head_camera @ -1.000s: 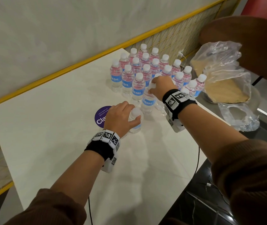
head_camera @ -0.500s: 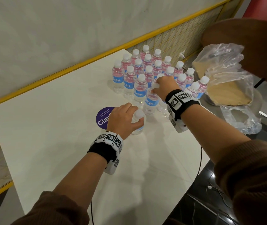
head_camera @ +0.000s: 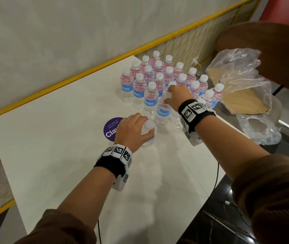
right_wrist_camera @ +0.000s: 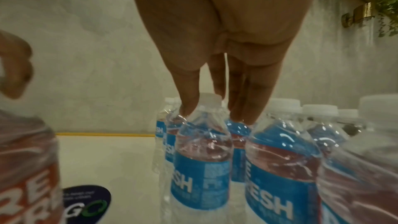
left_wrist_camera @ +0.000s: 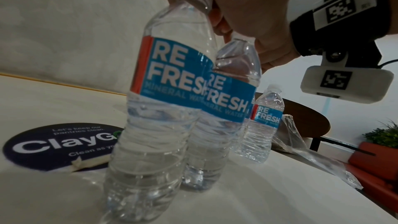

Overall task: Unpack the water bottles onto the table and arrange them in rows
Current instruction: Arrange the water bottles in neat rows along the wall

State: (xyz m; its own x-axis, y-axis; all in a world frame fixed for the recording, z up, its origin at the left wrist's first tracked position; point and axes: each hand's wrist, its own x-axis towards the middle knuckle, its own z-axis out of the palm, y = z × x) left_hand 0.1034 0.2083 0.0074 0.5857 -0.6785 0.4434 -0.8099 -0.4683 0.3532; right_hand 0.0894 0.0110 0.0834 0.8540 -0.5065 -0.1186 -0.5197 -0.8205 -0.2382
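Gripping one upright water bottle by its neck, the left hand mirrors the right hand, fingertips pinching another bottle beside the rows.

The clear, thin crinkled plastic bottle I grip in my left hand looks glossy, its ribbed wall catching highlights, with a smooth blue printed film label and a matt white plastic cap. The bottle under my right hand looks the same. The white table top is smooth with a soft sheen. The round purple sticker lies flat and satiny. The transparent plastic bag is wrinkled and shiny.
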